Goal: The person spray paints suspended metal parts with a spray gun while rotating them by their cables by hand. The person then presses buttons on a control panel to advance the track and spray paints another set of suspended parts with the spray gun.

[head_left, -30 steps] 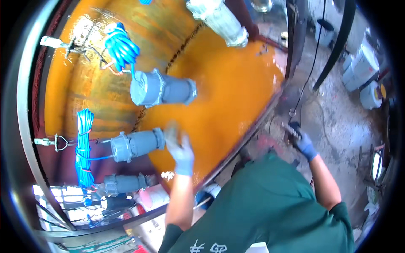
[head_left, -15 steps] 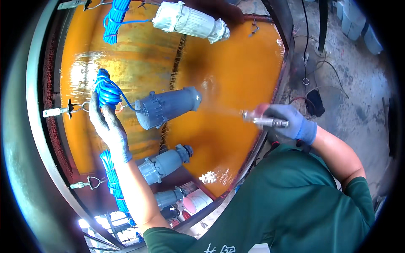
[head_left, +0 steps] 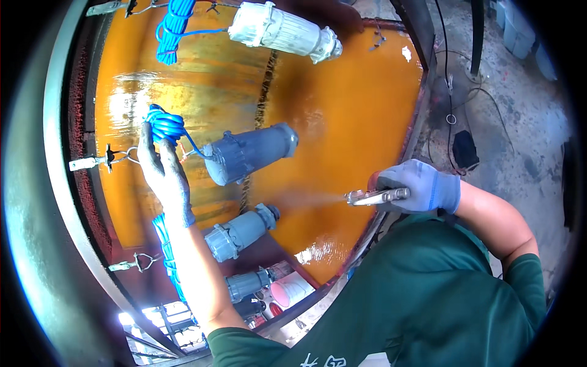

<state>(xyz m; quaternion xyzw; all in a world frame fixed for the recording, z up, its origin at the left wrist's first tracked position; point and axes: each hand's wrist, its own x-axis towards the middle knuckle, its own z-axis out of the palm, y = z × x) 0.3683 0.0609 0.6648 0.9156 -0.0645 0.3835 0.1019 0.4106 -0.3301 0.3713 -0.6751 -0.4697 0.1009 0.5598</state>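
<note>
My left hand (head_left: 165,180), in a grey-stained glove, is closed on a bundled coil of blue cable (head_left: 166,125). From the coil, the cable runs to a dark grey, motor-like cylinder (head_left: 254,153) that hangs tilted beside a wire hook (head_left: 125,154). My right hand (head_left: 422,186), gloved in blue-grey, grips a metal spray gun (head_left: 380,196). A pale mist (head_left: 312,197) leaves its nozzle toward the left, passing on the near side of the dark cylinder's end. The fingers at the gun's trigger are partly hidden.
A whitish cylinder (head_left: 284,33) hangs farther off and a lighter grey-blue one (head_left: 241,232) nearer, both with blue cable bundles. Behind is a shiny orange-coated booth wall (head_left: 348,110). A pink-and-white bucket (head_left: 290,290) stands below. Hoses (head_left: 449,92) lie on the concrete floor at right.
My right hand and the spray gun have come nearer to me, and the mist has shifted from the dark cylinder's end to its near side. My left hand still grips the cable coil.
</note>
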